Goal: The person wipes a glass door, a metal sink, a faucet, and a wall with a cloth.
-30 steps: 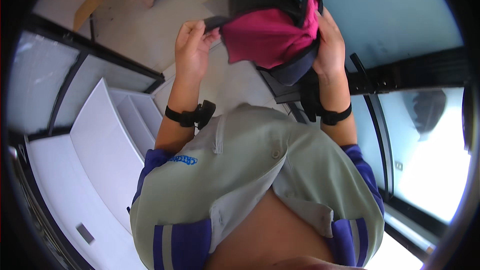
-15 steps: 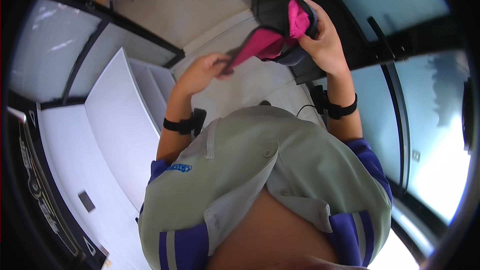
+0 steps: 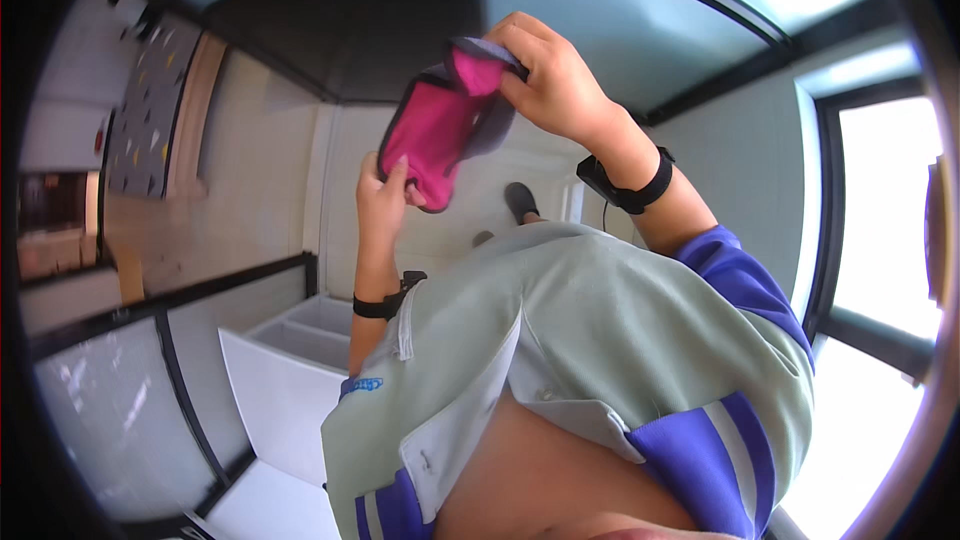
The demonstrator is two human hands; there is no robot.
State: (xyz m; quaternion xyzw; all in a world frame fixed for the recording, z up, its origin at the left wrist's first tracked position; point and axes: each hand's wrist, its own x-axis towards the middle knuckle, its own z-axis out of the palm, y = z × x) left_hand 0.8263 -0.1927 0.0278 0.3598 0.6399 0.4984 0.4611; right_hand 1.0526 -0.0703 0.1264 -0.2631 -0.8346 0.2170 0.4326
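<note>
A cloth (image 3: 430,130), bright pink on one face and grey on the other with dark edging, hangs stretched between my two hands in front of my body. My left hand (image 3: 382,202) pinches its lower left part, thumb lying on the pink side. Up at the far right end, my right hand (image 3: 555,80) is closed round a folded-over part, where both the grey and pink faces show. The right fingertips are partly hidden behind the fabric. Each forearm wears a black strap with a small black device.
A white cabinet (image 3: 275,380) with open compartments stands at lower left, beside a black-framed glass partition (image 3: 125,410). Dark and frosted panels (image 3: 350,30) rise ahead. A bright window (image 3: 885,210) is at right. My dark shoe (image 3: 518,200) shows on the pale floor.
My body and view have turned to the right, so the white cabinet shows lower in the picture. The cloth is spread wider now, its pink face more visible; both hands keep hold.
</note>
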